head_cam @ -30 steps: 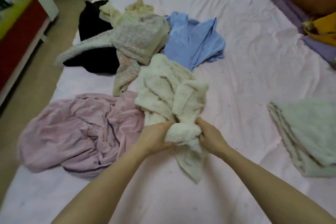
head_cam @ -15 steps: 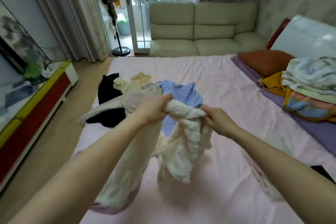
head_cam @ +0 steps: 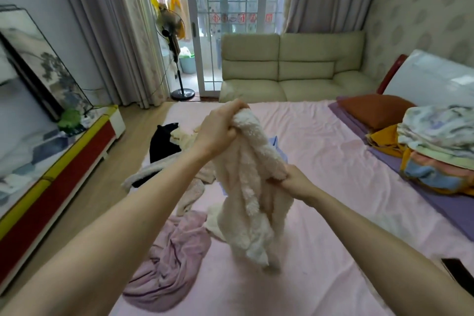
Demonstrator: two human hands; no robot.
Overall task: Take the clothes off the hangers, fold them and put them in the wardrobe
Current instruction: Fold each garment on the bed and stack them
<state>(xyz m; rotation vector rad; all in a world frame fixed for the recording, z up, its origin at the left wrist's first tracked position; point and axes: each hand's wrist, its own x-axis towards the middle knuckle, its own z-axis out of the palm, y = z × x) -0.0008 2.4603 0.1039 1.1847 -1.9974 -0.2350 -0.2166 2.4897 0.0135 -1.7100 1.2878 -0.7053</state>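
Left hand: our left hand (head_cam: 218,128) is raised high, fingers curled tight round the top edge of the fleece (head_cam: 246,195).
Right hand: our right hand (head_cam: 295,182) is lower and to the right, pinching a fold of the fleece between thumb and fingers.
Fleece: cream and fluffy, it hangs between our two hands above the bed (head_cam: 320,149); its lower end dangles near the sheet, and we cannot tell whether it touches.
Pile: on the bed's left side, behind our left arm, we see a black garment (head_cam: 161,143), a knit (head_cam: 191,192) beside it, and a strip of blue garment (head_cam: 274,141) showing just behind the fleece.
Mauve garment: a crumpled mauve garment (head_cam: 169,264) lies at the near left edge of the bed, under our left forearm.
Bedding: a rust pillow (head_cam: 374,110) and a stack of folded covers (head_cam: 436,149) sit on the right side of the bed.
Room: a sofa (head_cam: 292,69) stands beyond the bed, a fan (head_cam: 170,31) by the glass door, a cabinet (head_cam: 51,161) along the left wall.
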